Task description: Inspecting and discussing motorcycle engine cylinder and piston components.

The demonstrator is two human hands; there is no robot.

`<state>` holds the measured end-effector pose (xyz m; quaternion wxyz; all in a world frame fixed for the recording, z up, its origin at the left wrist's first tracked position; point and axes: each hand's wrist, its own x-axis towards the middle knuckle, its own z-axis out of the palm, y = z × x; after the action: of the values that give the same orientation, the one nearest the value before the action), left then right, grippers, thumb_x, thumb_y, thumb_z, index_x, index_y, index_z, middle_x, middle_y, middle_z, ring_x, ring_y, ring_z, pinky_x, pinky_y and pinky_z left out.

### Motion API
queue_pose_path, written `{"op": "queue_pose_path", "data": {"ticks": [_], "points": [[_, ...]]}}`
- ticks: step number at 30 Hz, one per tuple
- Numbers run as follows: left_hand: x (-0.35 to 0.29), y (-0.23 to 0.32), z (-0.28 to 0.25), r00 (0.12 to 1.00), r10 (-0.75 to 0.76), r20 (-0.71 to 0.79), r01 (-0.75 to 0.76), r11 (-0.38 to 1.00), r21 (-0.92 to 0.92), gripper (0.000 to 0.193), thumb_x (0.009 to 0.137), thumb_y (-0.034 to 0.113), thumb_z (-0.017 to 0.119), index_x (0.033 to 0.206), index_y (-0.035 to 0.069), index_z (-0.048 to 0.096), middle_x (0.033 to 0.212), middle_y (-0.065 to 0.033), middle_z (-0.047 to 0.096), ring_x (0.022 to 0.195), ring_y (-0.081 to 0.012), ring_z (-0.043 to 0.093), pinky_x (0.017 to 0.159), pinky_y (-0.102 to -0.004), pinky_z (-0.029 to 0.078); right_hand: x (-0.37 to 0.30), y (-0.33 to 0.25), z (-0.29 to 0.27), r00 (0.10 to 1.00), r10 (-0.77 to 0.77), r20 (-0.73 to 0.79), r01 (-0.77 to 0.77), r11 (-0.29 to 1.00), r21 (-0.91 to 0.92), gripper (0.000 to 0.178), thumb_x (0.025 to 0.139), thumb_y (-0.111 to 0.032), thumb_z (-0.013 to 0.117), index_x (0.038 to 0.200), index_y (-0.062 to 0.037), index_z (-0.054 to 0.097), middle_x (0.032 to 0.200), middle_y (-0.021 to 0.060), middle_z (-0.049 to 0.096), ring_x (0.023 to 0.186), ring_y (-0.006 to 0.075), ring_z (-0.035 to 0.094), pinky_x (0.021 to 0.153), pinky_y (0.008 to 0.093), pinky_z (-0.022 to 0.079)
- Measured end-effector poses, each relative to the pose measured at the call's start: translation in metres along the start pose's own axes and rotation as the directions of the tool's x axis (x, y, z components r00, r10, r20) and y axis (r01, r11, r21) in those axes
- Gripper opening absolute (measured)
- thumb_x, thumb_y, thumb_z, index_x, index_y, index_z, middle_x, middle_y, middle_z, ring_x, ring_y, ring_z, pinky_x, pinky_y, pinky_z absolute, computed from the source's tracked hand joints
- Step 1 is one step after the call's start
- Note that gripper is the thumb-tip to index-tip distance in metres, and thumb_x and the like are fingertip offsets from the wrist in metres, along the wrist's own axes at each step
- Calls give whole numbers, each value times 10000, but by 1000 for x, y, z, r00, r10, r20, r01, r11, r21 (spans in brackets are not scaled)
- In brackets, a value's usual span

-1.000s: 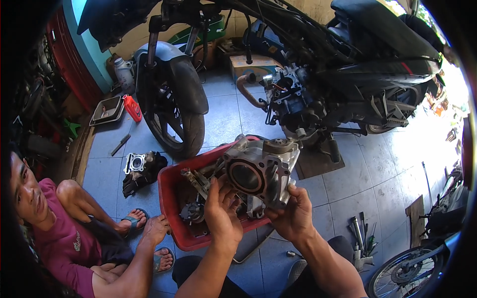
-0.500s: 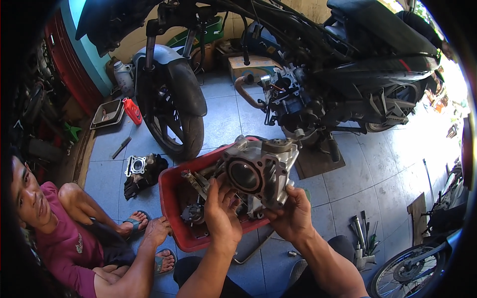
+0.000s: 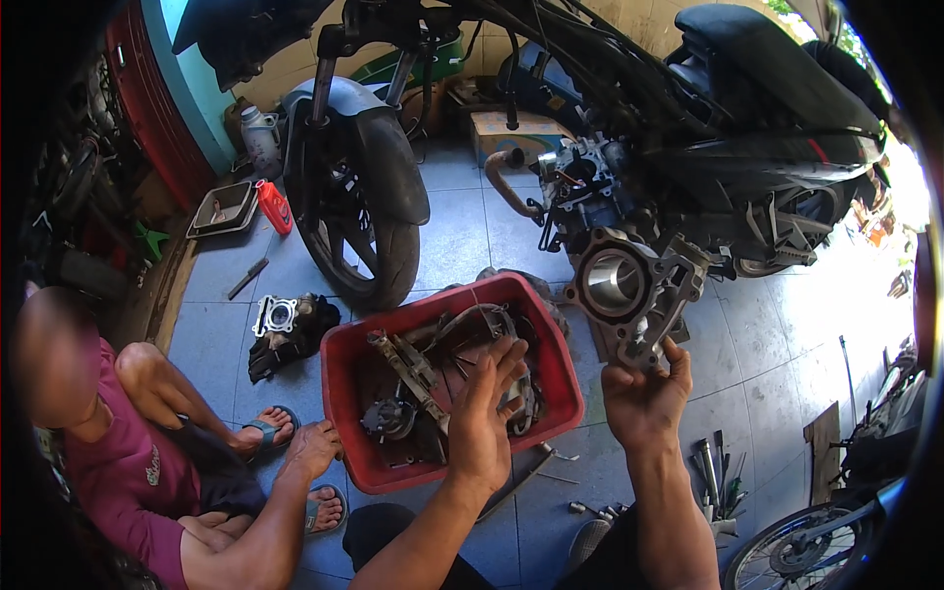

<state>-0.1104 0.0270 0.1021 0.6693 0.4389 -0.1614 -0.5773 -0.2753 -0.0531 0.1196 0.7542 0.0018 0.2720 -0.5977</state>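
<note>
My right hand [image 3: 647, 401] holds up a grey metal motorcycle engine cylinder [image 3: 678, 275] by its lower edge, fingers and thumb closed round it. Its round bore faces me, with a dark gap around the sleeve. My left hand [image 3: 480, 423] is raised over a red plastic tub [image 3: 336, 423], fingers stretched out and nothing in them. Inside the tub lie several loose parts, among them a metal bar-like piece [image 3: 418, 374] and a round dark metal part [image 3: 389, 418]. Beyond the cylinder stands a motorcycle with its engine [image 3: 590, 187] exposed.
A person in a maroon shirt [image 3: 138, 472] squats at left, one hand on the tub's rim. A pale gasket-shaped plate [image 3: 280, 316] lies on dark cloth. The motorcycle's front wheel [image 3: 388, 256] stands behind the tub. Tools [image 3: 718, 472] and another wheel [image 3: 806, 541] are at right.
My left hand has let go of the cylinder and opened. My right hand has carried the cylinder to the right and tilted it, uncovering the tub's contents.
</note>
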Motion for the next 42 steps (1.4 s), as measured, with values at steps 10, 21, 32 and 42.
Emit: {"op": "queue_pose_path", "data": {"ticks": [10, 21, 32, 42], "points": [[7, 1, -4, 999, 17, -36, -18, 1000, -14, 590, 1009, 557, 437, 1424, 143, 511, 1413, -8, 562, 1206, -123, 500, 969, -333, 353, -1, 10, -14, 981, 126, 148, -119, 991, -59, 269, 901, -325, 590, 989, -82, 663, 873, 26, 682, 565, 100, 466, 526, 245, 392], [10, 2, -15, 982, -63, -180, 36, 987, -154, 718, 945, 613, 526, 1421, 76, 497, 1333, -55, 566, 1234, -162, 453, 1026, -395, 263, -13, 46, -22, 957, 273, 100, -237, 932, -275, 333, 918, -361, 514, 1035, -71, 630, 870, 30, 643, 535, 75, 400, 551, 243, 373], [9, 1, -17, 969, -72, -236, 23, 978, -207, 654, 941, 566, 556, 1376, 78, 524, 1271, -55, 593, 1202, -163, 483, 1013, -376, 259, -19, 51, -25, 943, 328, 60, -294, 903, -314, 296, 912, -344, 519, 1076, -107, 586, 868, 7, 610, 554, 79, 384, 589, 271, 360], [10, 2, -18, 969, -69, -236, 13, 973, -229, 589, 944, 552, 563, 1327, 104, 559, 1243, -37, 597, 1179, -163, 487, 1018, -383, 254, -20, 51, -24, 933, 347, 96, -301, 899, -318, 332, 897, -347, 537, 1131, -114, 574, 911, 4, 613, 555, 79, 384, 592, 261, 366]]}}
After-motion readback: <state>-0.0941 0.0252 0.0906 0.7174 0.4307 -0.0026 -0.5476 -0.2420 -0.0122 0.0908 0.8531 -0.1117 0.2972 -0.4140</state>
